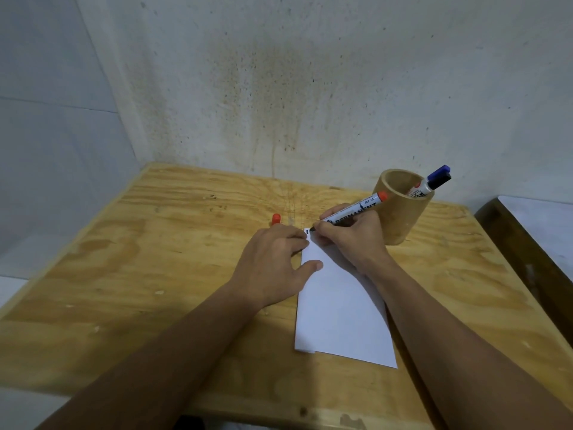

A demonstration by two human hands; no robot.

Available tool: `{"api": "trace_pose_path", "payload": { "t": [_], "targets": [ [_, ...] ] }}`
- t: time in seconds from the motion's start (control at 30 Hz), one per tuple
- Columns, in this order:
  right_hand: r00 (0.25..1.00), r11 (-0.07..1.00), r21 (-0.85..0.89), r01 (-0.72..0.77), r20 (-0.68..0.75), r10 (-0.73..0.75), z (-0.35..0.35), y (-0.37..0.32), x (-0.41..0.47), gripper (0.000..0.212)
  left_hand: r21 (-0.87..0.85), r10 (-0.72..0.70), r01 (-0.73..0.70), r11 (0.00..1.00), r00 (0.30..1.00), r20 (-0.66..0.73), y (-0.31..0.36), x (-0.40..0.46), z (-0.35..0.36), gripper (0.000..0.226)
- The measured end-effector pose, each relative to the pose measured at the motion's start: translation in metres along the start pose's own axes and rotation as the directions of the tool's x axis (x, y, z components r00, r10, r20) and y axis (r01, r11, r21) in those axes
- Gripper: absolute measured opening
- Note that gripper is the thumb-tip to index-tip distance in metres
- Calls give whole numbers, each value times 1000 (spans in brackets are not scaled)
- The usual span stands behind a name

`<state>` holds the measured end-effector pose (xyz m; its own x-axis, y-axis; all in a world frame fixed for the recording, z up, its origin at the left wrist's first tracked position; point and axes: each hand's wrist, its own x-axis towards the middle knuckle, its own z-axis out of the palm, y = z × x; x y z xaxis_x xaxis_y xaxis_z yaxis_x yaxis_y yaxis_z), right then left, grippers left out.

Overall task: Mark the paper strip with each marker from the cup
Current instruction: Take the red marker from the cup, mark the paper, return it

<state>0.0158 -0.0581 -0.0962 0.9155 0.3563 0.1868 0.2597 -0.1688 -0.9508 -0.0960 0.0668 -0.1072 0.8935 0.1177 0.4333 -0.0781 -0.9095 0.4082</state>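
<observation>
A white paper strip (338, 308) lies lengthwise on the wooden table (155, 274). My left hand (276, 265) lies flat, fingers spread, pressing the strip's far left part. My right hand (350, 240) grips a white marker with an orange end (359, 209), its tip touching the strip's far end beside a short dark mark (307, 231). An orange cap (276, 219) stands on the table just beyond my left hand. A round wooden cup (400, 218) stands behind my right hand, with a blue-capped marker (438, 172) and a black-capped marker (437, 183) leaning out of it.
The table sits in a corner, with a stained white wall right behind it and another wall at the left. A dark wooden piece of furniture (527, 249) stands beyond the table's right edge. Bare plywood stretches to the left and front.
</observation>
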Motion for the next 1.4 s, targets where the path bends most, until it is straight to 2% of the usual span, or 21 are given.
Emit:
{"api": "trace_pose_path", "payload": {
  "t": [0.7, 0.83, 0.97, 1.07, 1.17, 1.23, 1.27, 1.33, 1.37, 1.4],
  "targets": [
    [999, 998, -70, 7, 43, -4, 0, 5, 1, 9, 18, 14, -14, 1000, 1000, -19, 0, 0, 1, 49],
    [1000, 997, 78, -6, -4, 6, -4, -1, -1, 10, -5, -2, 2, 1000, 1000, -28, 1, 0, -1, 45],
    [998, 948, 312, -66, -3, 70, -5, -8, -2, 16, -83, -104, 86, 993, 964, -246, -5, 9, -7, 29],
    [995, 896, 433, -97, 27, 95, -7, -18, -5, 16, -100, -224, 209, 973, 959, -176, -14, 20, -8, 31],
    [992, 844, 521, -128, 46, 121, -15, -34, -7, 13, -186, -305, 284, 941, 947, -98, -19, 28, -13, 24],
    [994, 864, 491, -111, 38, 106, -23, -43, -9, 7, -376, -435, 375, 847, 896, -85, -15, 32, -21, 16],
    [995, 874, 476, -99, 30, 97, -28, -48, -10, 7, -531, -509, 411, 741, 859, -45, -11, 35, -26, 14],
    [997, 885, 460, -69, 13, 71, -35, -58, -13, 7, -808, -595, 429, 403, 794, 125, -1, 43, -35, 13],
    [999, 891, 451, -44, 4, 47, -38, -63, -15, 6, -870, -590, 425, 251, 779, 210, 4, 46, -39, 14],
    [1000, 900, 435, -12, -4, 15, -41, -67, -17, 5, -897, -570, 418, 145, 776, 270, 9, 49, -43, 14]
  ]
}}
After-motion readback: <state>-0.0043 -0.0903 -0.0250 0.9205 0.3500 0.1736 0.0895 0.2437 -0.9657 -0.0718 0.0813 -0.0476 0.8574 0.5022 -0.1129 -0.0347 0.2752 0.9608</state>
